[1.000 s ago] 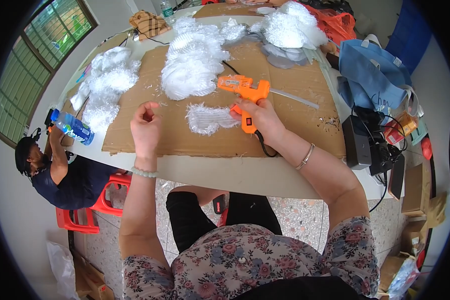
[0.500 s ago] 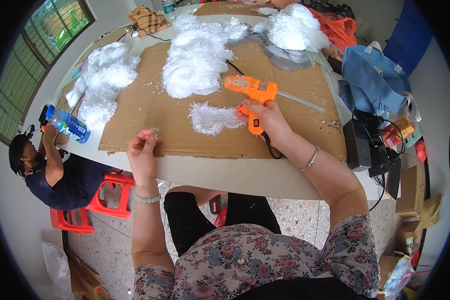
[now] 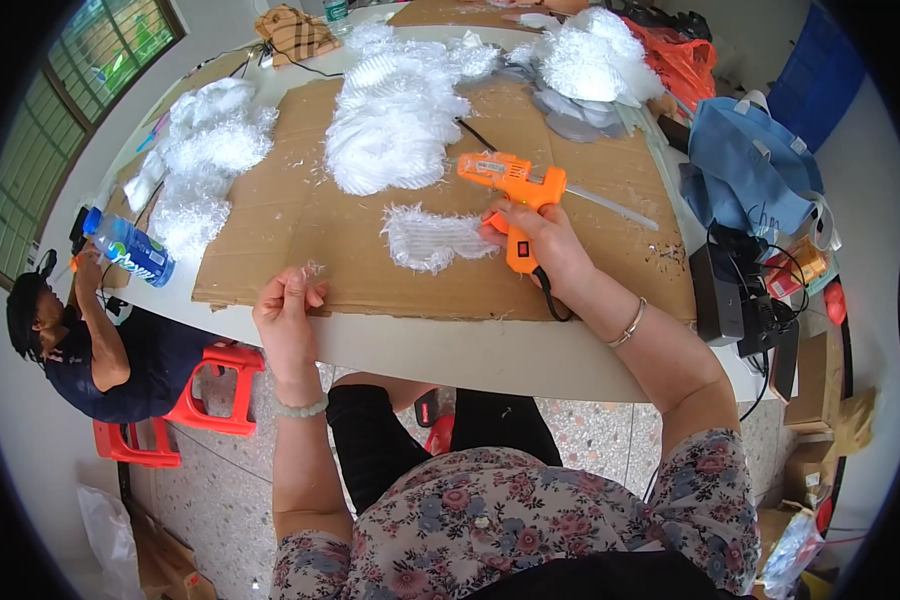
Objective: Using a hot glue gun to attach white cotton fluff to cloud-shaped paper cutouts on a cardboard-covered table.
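My right hand (image 3: 550, 243) is wrapped round the handle of an orange hot glue gun (image 3: 522, 184). Its nozzle points left, and a translucent glue stick (image 3: 610, 206) juts out of its back end. Just left of that hand, a white fringed strip (image 3: 428, 240) lies flat on the brown cardboard (image 3: 360, 285), close to my fingertips. Over the cardboard's front edge, my left hand (image 3: 288, 312) is closed in a pinch. A tiny whitish wisp shows at its fingertips, too small to name.
White fringed pieces (image 3: 390, 130) lie heaped beyond the strip, with more piles (image 3: 205, 150) at left and far right (image 3: 590, 60). A blue-capped bottle (image 3: 130, 248) stands near a seated person (image 3: 120, 350). A blue bag (image 3: 750, 165) and black box (image 3: 718, 290) occupy the right edge.
The view has shifted slightly. My left fingers have curled and turned a little, and less of the whitish wisp shows. My right hand keeps its hold on the glue gun.
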Demonstrator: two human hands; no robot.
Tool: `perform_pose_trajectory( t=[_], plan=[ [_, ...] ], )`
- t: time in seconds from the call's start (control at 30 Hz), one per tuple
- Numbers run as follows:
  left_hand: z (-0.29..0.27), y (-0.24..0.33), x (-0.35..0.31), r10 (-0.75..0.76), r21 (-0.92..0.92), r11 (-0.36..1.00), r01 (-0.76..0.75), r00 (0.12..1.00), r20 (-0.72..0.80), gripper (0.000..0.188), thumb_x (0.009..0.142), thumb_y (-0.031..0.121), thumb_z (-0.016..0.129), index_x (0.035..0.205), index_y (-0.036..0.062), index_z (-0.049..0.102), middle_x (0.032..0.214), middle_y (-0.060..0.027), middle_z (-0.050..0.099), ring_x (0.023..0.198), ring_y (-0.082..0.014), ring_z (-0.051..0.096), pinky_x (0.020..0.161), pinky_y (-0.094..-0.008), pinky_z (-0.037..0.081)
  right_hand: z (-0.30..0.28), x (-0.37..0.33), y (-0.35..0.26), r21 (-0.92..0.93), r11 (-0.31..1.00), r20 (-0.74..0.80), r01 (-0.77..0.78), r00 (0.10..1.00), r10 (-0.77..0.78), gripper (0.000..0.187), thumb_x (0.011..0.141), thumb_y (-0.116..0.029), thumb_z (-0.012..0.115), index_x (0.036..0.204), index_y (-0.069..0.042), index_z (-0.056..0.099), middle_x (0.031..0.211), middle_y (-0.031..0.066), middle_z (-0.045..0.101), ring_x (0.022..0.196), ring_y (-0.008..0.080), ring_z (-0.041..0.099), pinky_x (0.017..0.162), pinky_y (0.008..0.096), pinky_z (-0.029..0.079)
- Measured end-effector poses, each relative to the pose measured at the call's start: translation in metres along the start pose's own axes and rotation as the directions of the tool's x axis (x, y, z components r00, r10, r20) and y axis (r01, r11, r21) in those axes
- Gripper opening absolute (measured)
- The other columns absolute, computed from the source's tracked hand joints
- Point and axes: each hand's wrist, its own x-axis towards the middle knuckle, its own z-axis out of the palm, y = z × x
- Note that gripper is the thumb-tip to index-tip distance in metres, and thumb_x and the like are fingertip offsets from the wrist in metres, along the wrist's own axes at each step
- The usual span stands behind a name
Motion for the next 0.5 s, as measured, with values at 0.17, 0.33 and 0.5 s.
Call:
perform_pose_trajectory(
  t=[0.17, 0.33, 0.5],
  plan=[
    [0.0055, 0.0027, -0.0015, 0.036, 0.059, 0.998, -0.032, 0.998, -0.055, 0.013, 0.085, 0.000, 0.054, 0.096, 0.0022, 0.060, 0.070, 0.0047, 0.047, 0.062, -0.0040, 0.047, 0.072, -0.0250, 0.050, 0.0002, 0.0013, 0.0022, 0.003, 1.000, -0.012, 0.005, 1.000, -0.005, 0.019, 0.089, -0.013, 0.048, 0.101, 0.001, 0.053, 0.092, 0.0084, 0.059, 0.084, 0.0170, 0.060, 0.076, 0.0277, 0.049],
    [0.0089, 0.0051, -0.0023, 0.018, 0.077, 0.997, -0.011, 0.996, -0.085, 0.022, 0.082, -0.006, 0.049, 0.098, 0.0031, 0.059, 0.067, 0.0054, 0.042, 0.062, -0.0035, 0.046, 0.069, -0.0218, 0.048, -0.0003, 0.0014, 0.0019, -0.005, 1.000, -0.020, 0.000, 1.000, 0.000, 0.019, 0.089, -0.013, 0.048, 0.100, 0.002, 0.053, 0.092, 0.0092, 0.059, 0.084, 0.0180, 0.060, 0.077, 0.0281, 0.049],
    [0.0059, 0.0051, -0.0029, 0.049, 0.126, 0.991, -0.041, 0.997, -0.065, 0.024, 0.079, -0.009, 0.048, 0.098, 0.0036, 0.058, 0.071, 0.0042, 0.042, 0.064, -0.0058, 0.047, 0.062, -0.0198, 0.043, 0.0015, -0.0001, 0.0002, -0.006, 1.000, -0.020, -0.002, 1.000, 0.002, 0.020, 0.089, -0.013, 0.048, 0.101, 0.003, 0.053, 0.093, 0.0102, 0.058, 0.085, 0.0191, 0.060, 0.079, 0.0289, 0.050]
  ],
)
